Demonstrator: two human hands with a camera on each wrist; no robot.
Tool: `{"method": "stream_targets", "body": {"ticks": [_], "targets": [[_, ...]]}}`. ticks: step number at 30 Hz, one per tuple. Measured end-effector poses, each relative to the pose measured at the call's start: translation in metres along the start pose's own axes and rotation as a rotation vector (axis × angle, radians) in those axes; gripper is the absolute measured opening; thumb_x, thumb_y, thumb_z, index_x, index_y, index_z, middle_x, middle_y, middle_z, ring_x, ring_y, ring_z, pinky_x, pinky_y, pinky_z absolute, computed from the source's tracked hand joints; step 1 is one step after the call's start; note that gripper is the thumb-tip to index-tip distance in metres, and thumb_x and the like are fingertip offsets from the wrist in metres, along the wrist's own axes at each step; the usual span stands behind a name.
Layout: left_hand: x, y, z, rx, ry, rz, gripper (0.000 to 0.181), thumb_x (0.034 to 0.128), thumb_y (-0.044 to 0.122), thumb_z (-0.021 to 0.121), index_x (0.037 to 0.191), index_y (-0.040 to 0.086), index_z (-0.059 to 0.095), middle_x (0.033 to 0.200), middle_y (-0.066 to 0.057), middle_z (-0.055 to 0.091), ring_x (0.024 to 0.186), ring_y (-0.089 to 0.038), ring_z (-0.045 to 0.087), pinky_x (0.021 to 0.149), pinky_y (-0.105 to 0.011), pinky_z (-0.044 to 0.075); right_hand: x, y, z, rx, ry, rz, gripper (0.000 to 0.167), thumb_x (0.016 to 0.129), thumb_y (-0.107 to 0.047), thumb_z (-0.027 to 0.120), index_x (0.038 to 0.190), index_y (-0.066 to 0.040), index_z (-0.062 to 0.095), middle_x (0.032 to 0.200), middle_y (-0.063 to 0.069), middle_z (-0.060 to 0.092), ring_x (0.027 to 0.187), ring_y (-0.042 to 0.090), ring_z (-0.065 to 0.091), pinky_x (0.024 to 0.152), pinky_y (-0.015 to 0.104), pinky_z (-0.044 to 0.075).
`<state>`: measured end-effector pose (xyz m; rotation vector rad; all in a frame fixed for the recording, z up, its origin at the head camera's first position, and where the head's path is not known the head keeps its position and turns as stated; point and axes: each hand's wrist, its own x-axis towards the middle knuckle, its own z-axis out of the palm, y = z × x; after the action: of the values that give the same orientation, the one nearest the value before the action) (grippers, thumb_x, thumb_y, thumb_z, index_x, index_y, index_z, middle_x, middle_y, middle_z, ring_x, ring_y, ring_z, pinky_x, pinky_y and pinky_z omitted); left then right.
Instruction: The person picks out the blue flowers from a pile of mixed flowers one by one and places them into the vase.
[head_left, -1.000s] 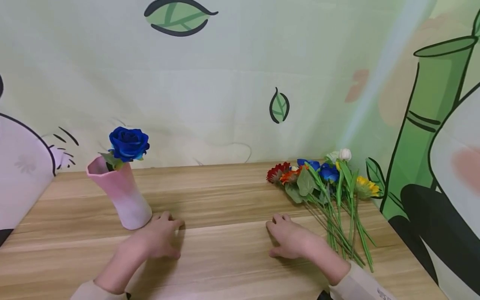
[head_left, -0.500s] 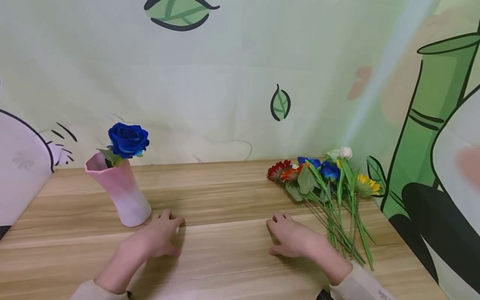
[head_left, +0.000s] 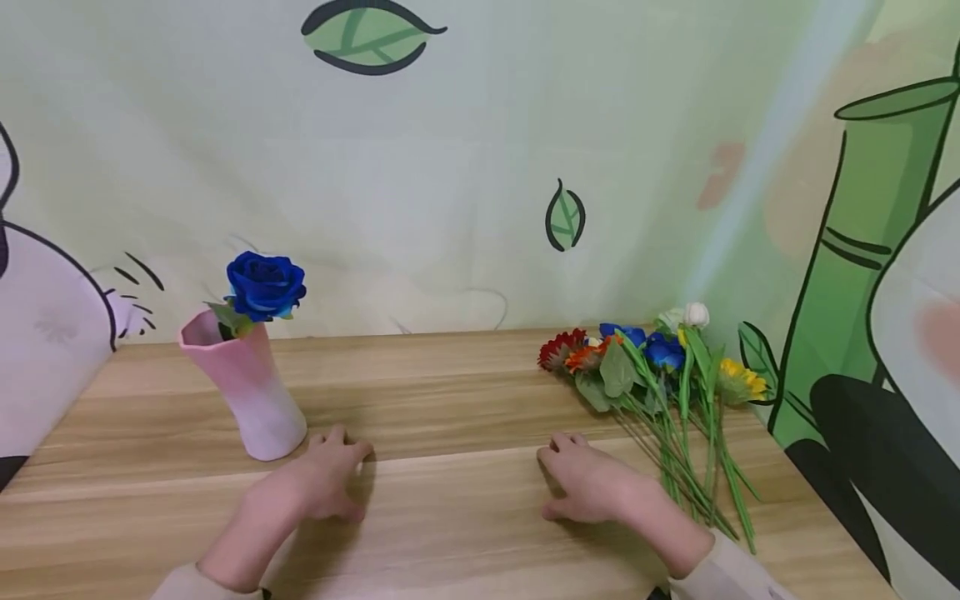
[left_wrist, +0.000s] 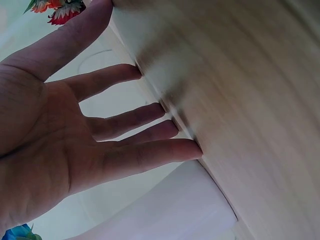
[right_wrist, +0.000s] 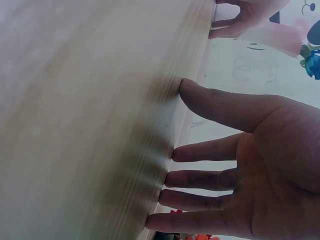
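Note:
My left hand (head_left: 322,479) rests its fingertips on the wooden table, just right of the base of a pink and white vase (head_left: 258,400). It holds nothing; the left wrist view shows its fingers (left_wrist: 135,157) spread and nearly straight. One blue rose (head_left: 266,286) stands in the vase, its lower stem hidden inside. My right hand (head_left: 588,482) touches the tabletop with its fingertips, left of a loose pile of artificial flowers, and is also without anything in it. Red (head_left: 562,348), orange, blue, white and yellow blooms (head_left: 741,382) lie in that pile, their green stems (head_left: 693,467) pointing toward me.
The wooden table (head_left: 450,517) runs back to a pale green cloth backdrop (head_left: 450,183) printed with leaves, bamboo and panda shapes. The table's right edge slants past the flower stems.
Both hands keep their places on the table, as do the vase and the flowers. Only the head view shifts slightly.

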<state>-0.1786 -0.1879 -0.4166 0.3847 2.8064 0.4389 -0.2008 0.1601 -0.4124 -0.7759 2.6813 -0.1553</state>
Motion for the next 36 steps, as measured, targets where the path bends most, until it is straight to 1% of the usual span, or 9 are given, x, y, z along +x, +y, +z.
{"method": "stream_targets", "body": {"ticks": [8, 13, 16, 20, 22, 25, 28, 33, 36], "targets": [[0.003, 0.002, -0.001, -0.003, -0.004, -0.017, 0.073, 0.0679, 0.019, 0.097, 0.131, 0.004, 0.062, 0.137, -0.033, 0.044, 0.129, -0.061, 0.038, 0.098, -0.073, 0.041, 0.000, 0.008, 0.002, -0.010, 0.017, -0.030, 0.069, 0.088, -0.040, 0.082, 0.138, 0.001, 0.057, 0.142, 0.024, 0.050, 0.135, 0.044, 0.045, 0.110, 0.054, 0.041], [0.003, 0.002, -0.003, 0.001, -0.002, -0.025, 0.073, 0.0679, 0.019, 0.097, 0.131, 0.004, 0.062, 0.138, -0.034, 0.043, 0.129, -0.061, 0.038, 0.098, -0.072, 0.041, -0.001, 0.018, -0.006, 0.024, 0.031, -0.088, 0.062, 0.092, -0.036, 0.078, 0.137, 0.001, 0.058, 0.139, 0.022, 0.054, 0.131, 0.040, 0.051, 0.108, 0.052, 0.043], [0.002, 0.002, -0.002, -0.004, -0.005, -0.029, 0.072, 0.0681, 0.019, 0.097, 0.130, 0.004, 0.062, 0.140, -0.034, 0.042, 0.129, -0.061, 0.037, 0.098, -0.073, 0.040, -0.006, 0.024, -0.015, 0.064, 0.060, -0.091, 0.059, 0.094, -0.032, 0.077, 0.136, 0.004, 0.058, 0.137, 0.023, 0.057, 0.126, 0.039, 0.056, 0.106, 0.053, 0.044], [0.002, 0.004, -0.001, -0.004, 0.000, -0.023, 0.071, 0.0669, 0.019, 0.097, 0.128, 0.005, 0.063, 0.138, -0.034, 0.043, 0.128, -0.061, 0.038, 0.099, -0.072, 0.040, -0.017, 0.034, -0.027, 0.056, 0.145, -0.008, 0.058, 0.096, -0.031, 0.074, 0.137, 0.007, 0.058, 0.137, 0.027, 0.058, 0.125, 0.043, 0.057, 0.103, 0.056, 0.047], [0.002, 0.005, -0.001, -0.001, 0.004, -0.022, 0.071, 0.0660, 0.019, 0.098, 0.127, 0.005, 0.063, 0.138, -0.034, 0.043, 0.128, -0.061, 0.039, 0.099, -0.072, 0.040, -0.020, 0.040, -0.033, 0.032, 0.215, 0.030, 0.052, 0.097, -0.030, 0.073, 0.132, 0.007, 0.062, 0.129, 0.024, 0.064, 0.116, 0.040, 0.063, 0.095, 0.054, 0.052], [0.002, 0.006, -0.001, -0.004, 0.007, -0.026, 0.072, 0.0651, 0.019, 0.098, 0.127, 0.005, 0.063, 0.140, -0.035, 0.042, 0.128, -0.061, 0.038, 0.099, -0.072, 0.040, -0.025, 0.050, -0.042, 0.039, 0.313, 0.082, 0.035, 0.098, -0.026, 0.072, 0.118, 0.003, 0.068, 0.100, 0.011, 0.071, 0.086, 0.028, 0.068, 0.072, 0.045, 0.057], [0.002, 0.006, -0.002, -0.002, 0.010, -0.029, 0.072, 0.0644, 0.019, 0.098, 0.126, 0.005, 0.063, 0.138, -0.033, 0.044, 0.127, -0.059, 0.040, 0.098, -0.071, 0.042, -0.030, 0.059, -0.047, 0.035, 0.391, 0.134, 0.021, 0.097, -0.021, 0.072, 0.106, -0.003, 0.070, 0.077, -0.001, 0.062, 0.064, 0.016, 0.056, 0.053, 0.036, 0.047], [0.001, 0.004, -0.002, -0.007, 0.010, -0.033, 0.070, 0.0637, 0.017, 0.098, 0.124, 0.005, 0.064, 0.136, -0.034, 0.044, 0.127, -0.060, 0.039, 0.097, -0.072, 0.042, -0.034, 0.072, -0.050, -0.009, 0.403, 0.200, 0.013, 0.097, -0.018, 0.071, 0.090, -0.008, 0.065, 0.069, -0.001, 0.056, 0.059, 0.016, 0.051, 0.049, 0.034, 0.040], [0.001, 0.003, -0.003, -0.008, 0.009, -0.040, 0.070, 0.0636, 0.017, 0.098, 0.123, 0.005, 0.064, 0.138, -0.035, 0.042, 0.128, -0.061, 0.038, 0.096, -0.073, 0.042, -0.034, 0.080, -0.051, -0.014, 0.375, 0.234, 0.010, 0.097, -0.012, 0.070, 0.093, -0.003, 0.066, 0.077, 0.006, 0.062, 0.065, 0.021, 0.058, 0.050, 0.037, 0.045]]}}
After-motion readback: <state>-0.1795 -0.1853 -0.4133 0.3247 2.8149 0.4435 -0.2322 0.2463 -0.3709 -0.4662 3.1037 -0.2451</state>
